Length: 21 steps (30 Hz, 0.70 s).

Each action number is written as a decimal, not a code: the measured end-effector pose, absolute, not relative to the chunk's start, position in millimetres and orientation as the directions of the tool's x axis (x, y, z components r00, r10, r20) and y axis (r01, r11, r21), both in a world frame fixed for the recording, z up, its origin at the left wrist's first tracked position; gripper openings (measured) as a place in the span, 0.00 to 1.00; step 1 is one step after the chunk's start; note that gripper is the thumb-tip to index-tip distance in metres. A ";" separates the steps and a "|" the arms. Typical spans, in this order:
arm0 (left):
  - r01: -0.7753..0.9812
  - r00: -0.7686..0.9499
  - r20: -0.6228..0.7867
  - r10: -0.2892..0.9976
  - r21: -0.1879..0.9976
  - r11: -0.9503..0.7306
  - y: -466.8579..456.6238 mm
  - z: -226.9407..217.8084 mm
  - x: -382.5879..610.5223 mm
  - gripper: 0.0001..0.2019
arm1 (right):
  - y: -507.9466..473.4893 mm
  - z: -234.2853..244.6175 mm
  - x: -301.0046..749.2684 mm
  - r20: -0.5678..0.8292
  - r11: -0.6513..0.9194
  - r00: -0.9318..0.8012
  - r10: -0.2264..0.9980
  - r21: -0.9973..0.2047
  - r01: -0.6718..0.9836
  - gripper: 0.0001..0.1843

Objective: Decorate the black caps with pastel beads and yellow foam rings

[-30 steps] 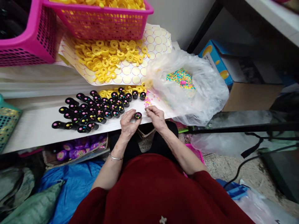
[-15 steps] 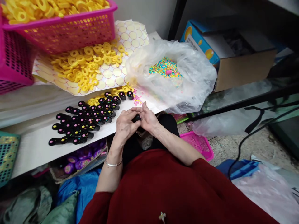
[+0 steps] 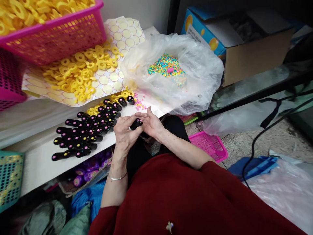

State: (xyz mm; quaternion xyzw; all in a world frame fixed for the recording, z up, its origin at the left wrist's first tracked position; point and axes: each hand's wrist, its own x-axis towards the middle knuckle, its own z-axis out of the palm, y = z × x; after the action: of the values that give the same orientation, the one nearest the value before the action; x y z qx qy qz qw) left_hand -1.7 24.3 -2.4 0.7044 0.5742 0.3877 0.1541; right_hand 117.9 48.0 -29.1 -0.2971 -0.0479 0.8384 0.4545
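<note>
My left hand (image 3: 126, 133) pinches a small black cup-like piece (image 3: 136, 124) between thumb and fingers. Coloured dots show at its top. Close against it, my right hand (image 3: 152, 124) is held palm up with its fingers stretched out; whether tiny pieces lie in the palm I cannot tell. To the left, rows of similar black pieces (image 3: 84, 132) with pink and yellow dots stand on the white table (image 3: 36, 173). Tiny pink and yellow beads (image 3: 140, 103) are scattered just beyond my hands.
A clear plastic bag (image 3: 195, 71) holds many coloured beads (image 3: 161, 67). Yellow ring-shaped parts (image 3: 80, 70) lie on a sticker sheet (image 3: 117, 36), beside a pink basket (image 3: 61, 36) full of them. A cardboard box (image 3: 256, 65) is at the right; a pink tray (image 3: 207, 145) lies on the floor.
The black piece has come further into sight between my hands, its dotted top now showing. My left hand has drawn slightly away from my right. The whole view has shifted a little.
</note>
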 end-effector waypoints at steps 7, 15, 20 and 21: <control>0.452 -0.007 0.116 0.993 0.886 -0.101 24.7 -25.9 -2.3 0.12 | 46.9 -30.8 124.0 -0.473 -0.594 -0.425 0.772 -0.298 -0.747 0.32; -0.129 -0.097 -0.083 0.992 0.989 0.070 21.1 -32.0 -2.1 0.17 | 52.7 -43.7 124.1 -0.440 -0.539 -0.335 0.833 -0.508 -0.672 0.07; -0.144 -0.152 -0.053 0.987 0.989 0.031 26.1 -44.1 -4.1 0.20 | 60.9 -56.4 133.8 0.033 0.021 -0.129 0.991 -0.995 -0.094 0.10; -0.121 -0.160 -0.036 0.986 0.992 0.017 27.6 -47.5 -5.1 0.20 | 62.8 -58.4 136.5 0.155 0.172 -0.195 0.968 -0.983 0.071 0.11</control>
State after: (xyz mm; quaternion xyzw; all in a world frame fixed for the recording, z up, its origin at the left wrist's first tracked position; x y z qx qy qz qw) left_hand -5.1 27.6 -47.5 0.4202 0.5148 0.5612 0.4934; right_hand 136.5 62.8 -58.4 -0.4288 -0.6059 0.4797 0.4678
